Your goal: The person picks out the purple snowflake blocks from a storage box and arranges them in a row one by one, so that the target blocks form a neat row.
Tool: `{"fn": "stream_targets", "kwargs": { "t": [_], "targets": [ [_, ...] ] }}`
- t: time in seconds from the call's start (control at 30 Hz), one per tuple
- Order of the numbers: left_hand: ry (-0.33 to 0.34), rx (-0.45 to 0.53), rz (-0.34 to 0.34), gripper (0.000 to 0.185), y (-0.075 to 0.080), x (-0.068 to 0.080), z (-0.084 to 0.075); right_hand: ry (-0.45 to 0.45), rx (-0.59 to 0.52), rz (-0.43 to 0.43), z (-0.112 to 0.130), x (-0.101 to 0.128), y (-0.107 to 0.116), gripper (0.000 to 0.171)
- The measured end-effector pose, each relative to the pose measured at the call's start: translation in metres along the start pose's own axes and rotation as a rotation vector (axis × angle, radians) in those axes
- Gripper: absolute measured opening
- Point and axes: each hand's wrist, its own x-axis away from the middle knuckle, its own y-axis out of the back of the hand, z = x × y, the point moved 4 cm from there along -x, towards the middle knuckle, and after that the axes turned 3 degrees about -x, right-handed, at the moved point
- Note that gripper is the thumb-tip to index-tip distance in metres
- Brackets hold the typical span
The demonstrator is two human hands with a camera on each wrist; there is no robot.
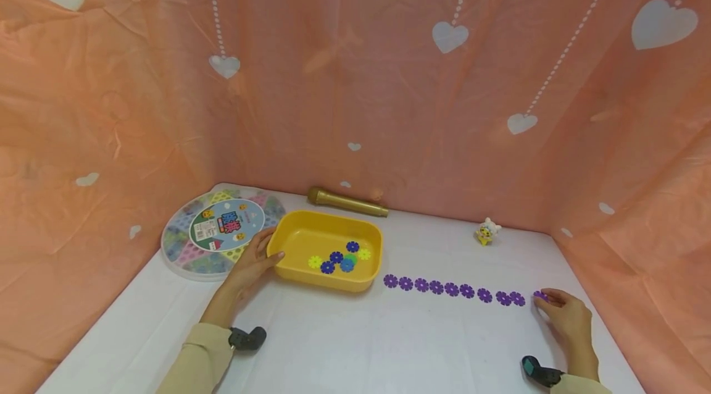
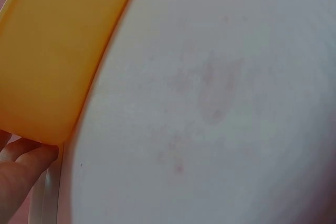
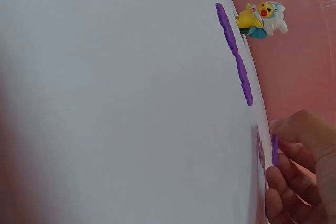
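Head view: nearest the camera, two sleeved forearms with dark wrist units are being extended over the white table [image 1: 344, 344]. At near right, the right hand [image 1: 566, 320] is being held at the end of a row of purple flower discs [image 1: 452, 289], and one purple disc [image 1: 540, 296] is being pinched upright on the table between curled fingertips [image 3: 275, 174] and thumb, as is being shown edge-on in the right wrist view; this disc is lying just beside the last disc of the row. At left, the left hand [image 1: 252, 261] is being rested against the near left corner of the yellow tray [image 1: 300, 221], with the thumb laid on the rim and the fingers [image 2: 21, 174] curled under the outer wall, so the tray is being gripped. Inside the tray, a small cluster of blue, yellow and green discs [image 1: 340, 257] is being contained. Farther left, a round lidded box [image 1: 216, 233] is being touched by the tray's edge. Farther back, a gold microphone [image 1: 347, 202] and a small yellow and white figurine [image 1: 486, 231] are being seen near the peach heart-print backdrop [image 1: 389, 73].
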Motion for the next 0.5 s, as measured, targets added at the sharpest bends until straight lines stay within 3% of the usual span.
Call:
{"fn": "stream_targets", "kwargs": {
  "t": [0.1, 0.5],
  "targets": [
    [0.012, -0.01, -0.004, 0.069, 0.0002, -0.0004, 0.0002, -0.006, 0.008, -0.011, -0.004, -0.0013, -0.0012, 0.041],
    [0.043, -0.018, -0.019, 0.07, 0.0012, -0.0032, 0.0051, -0.003, 0.037, 0.079, -0.0024, -0.0058, -0.0059, 0.041]
  ]
}}
